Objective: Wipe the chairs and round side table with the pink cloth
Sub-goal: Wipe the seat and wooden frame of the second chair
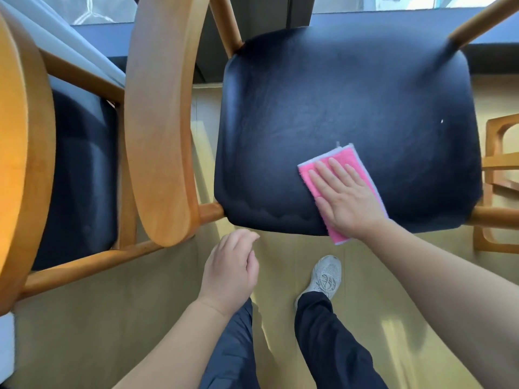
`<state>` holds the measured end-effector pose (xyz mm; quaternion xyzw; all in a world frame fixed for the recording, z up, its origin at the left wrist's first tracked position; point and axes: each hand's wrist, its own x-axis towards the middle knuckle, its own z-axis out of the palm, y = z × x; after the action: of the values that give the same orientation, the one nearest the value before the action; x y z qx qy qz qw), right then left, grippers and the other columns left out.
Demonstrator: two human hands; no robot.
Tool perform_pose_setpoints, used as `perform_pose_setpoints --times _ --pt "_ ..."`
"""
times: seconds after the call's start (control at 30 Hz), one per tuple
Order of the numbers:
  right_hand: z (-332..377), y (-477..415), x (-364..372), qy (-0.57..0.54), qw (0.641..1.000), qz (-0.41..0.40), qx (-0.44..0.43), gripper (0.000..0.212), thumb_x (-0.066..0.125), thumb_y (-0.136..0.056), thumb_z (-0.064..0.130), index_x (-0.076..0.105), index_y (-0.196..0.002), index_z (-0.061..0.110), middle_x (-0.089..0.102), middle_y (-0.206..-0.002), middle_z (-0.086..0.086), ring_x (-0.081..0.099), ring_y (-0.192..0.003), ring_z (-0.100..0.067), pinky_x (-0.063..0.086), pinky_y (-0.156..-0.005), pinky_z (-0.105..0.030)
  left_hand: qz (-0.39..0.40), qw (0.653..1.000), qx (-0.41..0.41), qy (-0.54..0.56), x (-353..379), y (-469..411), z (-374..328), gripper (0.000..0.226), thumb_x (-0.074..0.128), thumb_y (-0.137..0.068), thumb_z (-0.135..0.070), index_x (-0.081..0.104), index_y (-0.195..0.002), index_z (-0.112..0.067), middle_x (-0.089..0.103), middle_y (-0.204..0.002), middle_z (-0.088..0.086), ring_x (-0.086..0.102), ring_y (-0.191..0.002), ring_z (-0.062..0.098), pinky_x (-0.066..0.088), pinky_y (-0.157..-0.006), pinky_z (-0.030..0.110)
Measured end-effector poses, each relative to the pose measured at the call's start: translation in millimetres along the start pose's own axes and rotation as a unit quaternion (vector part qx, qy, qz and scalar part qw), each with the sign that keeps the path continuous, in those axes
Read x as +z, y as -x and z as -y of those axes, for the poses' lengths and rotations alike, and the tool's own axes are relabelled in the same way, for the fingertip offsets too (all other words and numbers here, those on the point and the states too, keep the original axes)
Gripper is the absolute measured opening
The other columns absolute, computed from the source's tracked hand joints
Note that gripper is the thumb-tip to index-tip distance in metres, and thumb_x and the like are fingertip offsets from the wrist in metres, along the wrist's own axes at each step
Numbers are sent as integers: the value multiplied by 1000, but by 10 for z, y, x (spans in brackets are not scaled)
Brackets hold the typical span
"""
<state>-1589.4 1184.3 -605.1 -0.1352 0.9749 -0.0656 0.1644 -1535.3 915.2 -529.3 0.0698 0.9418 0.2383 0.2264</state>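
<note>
A wooden chair with a black padded seat fills the middle of the view. The folded pink cloth lies on the seat's front right part, hanging slightly over the front edge. My right hand presses flat on the cloth, fingers spread and pointing away from me. My left hand hovers below the seat's front edge, fingers loosely curled, holding nothing. A second chair with a black seat stands to the left, and its curved wooden backrest lies between the two seats.
A round wooden edge sits at the far left. Another wooden frame stands at the right. My legs and a white shoe are on the pale wood floor below. A window sill runs along the back.
</note>
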Motion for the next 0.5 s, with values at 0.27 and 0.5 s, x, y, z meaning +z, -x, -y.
perform_pose_setpoints --times 0.27,0.5 --pt "-339 168 -579 17 993 -10 120 41 31 -96 36 68 -92 18 69 -83 0 66 -86 -27 45 -81 -38 -24 999 41 19 -249 70 -474 30 59 -86 -6 62 -115 -14 62 -113 -3 57 -106 14 39 -91 23" --pt "275 762 -2130 -225 966 -40 123 24 38 -103 30 40 -82 18 60 -80 20 50 -72 -21 29 -63 -28 -42 996 58 58 -1047 353 -1275 33 53 -94 -28 55 -126 -23 54 -124 -13 46 -118 2 32 -101 15"
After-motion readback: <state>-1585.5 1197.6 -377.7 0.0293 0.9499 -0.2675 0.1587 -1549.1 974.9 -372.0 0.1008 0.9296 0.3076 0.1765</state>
